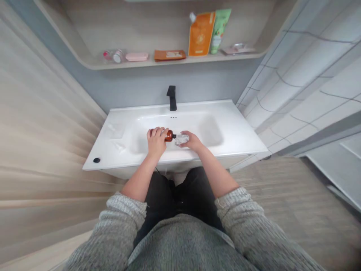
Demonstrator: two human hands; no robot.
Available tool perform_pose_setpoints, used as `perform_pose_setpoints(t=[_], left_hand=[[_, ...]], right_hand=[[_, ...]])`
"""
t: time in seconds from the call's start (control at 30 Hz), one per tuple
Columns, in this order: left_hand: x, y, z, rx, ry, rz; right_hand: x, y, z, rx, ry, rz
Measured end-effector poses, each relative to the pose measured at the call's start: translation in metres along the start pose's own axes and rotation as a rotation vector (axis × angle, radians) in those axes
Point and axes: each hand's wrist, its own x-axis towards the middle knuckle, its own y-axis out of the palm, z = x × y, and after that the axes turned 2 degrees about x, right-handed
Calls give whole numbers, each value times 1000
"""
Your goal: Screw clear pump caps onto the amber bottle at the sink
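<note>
Over the sink (211, 130), I see the left hand (156, 142) gripping a bottle (169, 136) sideways. There too, the right hand (193, 141) clasps a container (179, 139).

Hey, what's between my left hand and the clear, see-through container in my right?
In the head view, part of a glossy, rounded brown bottle and its slim black tip lie between your left hand and the clear container.

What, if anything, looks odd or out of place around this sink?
A small black piece, perhaps a cap, lies alone near the front-left corner of the counter, away from the tilted amber bottle in the left hand. No obvious spill shows.
</note>
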Motion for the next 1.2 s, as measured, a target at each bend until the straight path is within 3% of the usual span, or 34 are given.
perform_pose_setpoints(t=[1.2], left_hand=[[0, 4, 2, -14, 43, -50]], right_hand=[[-1, -2, 6, -38, 16, 25]])
